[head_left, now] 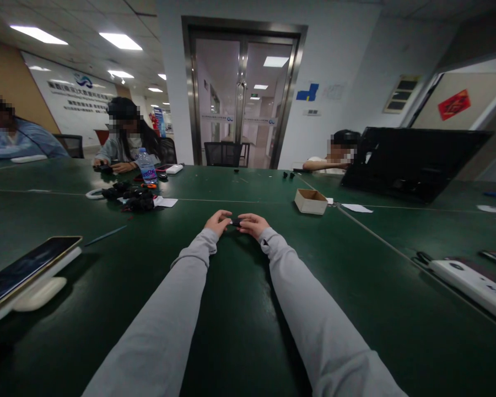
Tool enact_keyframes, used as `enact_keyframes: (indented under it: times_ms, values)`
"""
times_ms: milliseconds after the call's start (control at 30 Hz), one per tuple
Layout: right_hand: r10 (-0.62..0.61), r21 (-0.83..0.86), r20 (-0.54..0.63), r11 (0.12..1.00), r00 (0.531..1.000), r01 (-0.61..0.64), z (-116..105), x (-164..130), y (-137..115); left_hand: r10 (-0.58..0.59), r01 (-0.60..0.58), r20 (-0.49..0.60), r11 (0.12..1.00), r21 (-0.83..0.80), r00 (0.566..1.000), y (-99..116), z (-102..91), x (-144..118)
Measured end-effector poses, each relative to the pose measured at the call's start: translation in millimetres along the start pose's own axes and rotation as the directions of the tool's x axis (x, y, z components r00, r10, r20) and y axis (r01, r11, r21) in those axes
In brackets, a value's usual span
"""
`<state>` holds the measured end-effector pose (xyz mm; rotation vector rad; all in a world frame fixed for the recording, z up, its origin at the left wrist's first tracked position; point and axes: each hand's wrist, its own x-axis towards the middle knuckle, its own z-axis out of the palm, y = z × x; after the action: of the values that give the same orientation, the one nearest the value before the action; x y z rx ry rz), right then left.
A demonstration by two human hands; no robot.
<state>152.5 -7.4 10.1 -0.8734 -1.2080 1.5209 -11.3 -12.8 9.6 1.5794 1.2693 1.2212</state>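
Both my arms, in light grey sleeves, reach forward over the dark green table [231, 309]. Between my hands is a small dark object [235, 222] with a pale bit at its left end; it is too small for me to tell its kind. My left hand [218, 221] pinches it at the left end, thumb towards me. From the other side, my right hand [253, 225] grips its right end between thumb and fingers. The fingers hide part of it.
Left of my hands lie a heap of black parts [128, 196], a water bottle [147, 167], a thin blue stick [106, 235] and a phone [28, 270]. To the right are a small open box [311, 202], a black monitor [409, 162] and a white power strip [471, 284]. Several people sit opposite.
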Motion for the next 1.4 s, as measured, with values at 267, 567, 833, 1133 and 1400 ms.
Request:
enact_keyframes:
  times_ms: [267, 567, 833, 1133, 1400]
  values:
    - [0.018, -0.013, -0.007, 1.0, 1.0, -0.018, -0.5, 0.9, -0.1, -0.036, 0.038, 0.081, 0.999, -0.025, 0.996, 1.6, -0.2, 1.5]
    - [0.002, -0.017, -0.006, 1.0, 1.0, -0.002, -0.7, 1.0, 1.1, -0.044, 0.045, 0.122, 0.999, -0.003, 0.992, 0.7, 0.3, 2.7]
    - [-0.001, 0.003, -0.003, 1.0, 1.0, 0.001, 0.7, -1.2, -1.5, -0.019, 0.02, 0.08, 1.0, -0.013, 0.997, -1.2, 0.5, 2.7]
    - [0.005, 0.006, -0.011, 1.0, 1.0, -0.005, -1.0, 1.6, 1.0, -0.026, 0.024, 0.11, 1.0, 0.016, 0.994, -0.6, 1.9, 1.2]
    - [0.021, 0.017, -0.011, 1.0, 1.0, -0.021, -1.5, 2.8, 1.1, -0.08, 0.08, 0.104, 0.997, 0.002, 0.991, 3.0, 1.9, 1.2]
